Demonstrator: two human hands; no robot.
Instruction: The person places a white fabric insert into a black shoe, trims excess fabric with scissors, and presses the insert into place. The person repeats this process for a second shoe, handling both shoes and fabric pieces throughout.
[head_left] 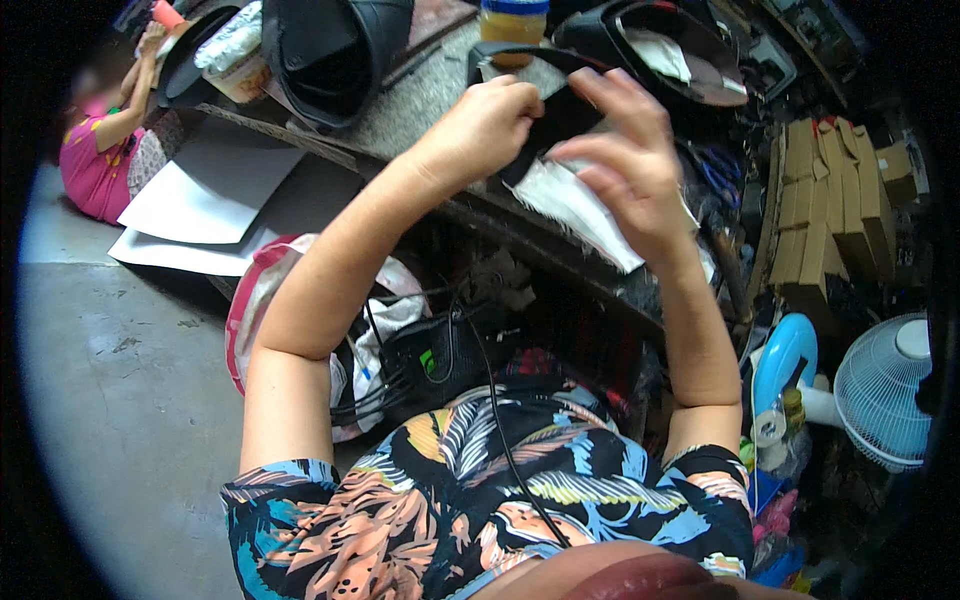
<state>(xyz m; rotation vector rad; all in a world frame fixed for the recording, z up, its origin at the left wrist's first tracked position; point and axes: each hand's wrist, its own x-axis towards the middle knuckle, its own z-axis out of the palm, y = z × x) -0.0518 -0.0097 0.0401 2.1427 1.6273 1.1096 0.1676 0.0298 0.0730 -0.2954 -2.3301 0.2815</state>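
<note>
My left hand (497, 118) is closed, with its fingers curled at the edge of a black piece of work (562, 112) that looks like leather or stiff fabric. Most of that piece is hidden behind both hands, so its kind cannot be told. My right hand (632, 160) is raised just right of it, fingers spread and a little blurred by motion, with nothing seen in them. Below the right hand lies a white cloth with a frayed edge (580, 208), near the bench's front edge. A jar of yellowish paste (513, 20) stands just beyond my left hand.
On the bench (400, 125) are a large black bag-like item (338, 55), another black piece with white lining (665, 50) and blue-handled scissors (718, 172). White sheets (205, 200) jut out at left. A fan (880, 390) and cardboard (835, 200) stand right. A person in pink (95, 165) sits far left.
</note>
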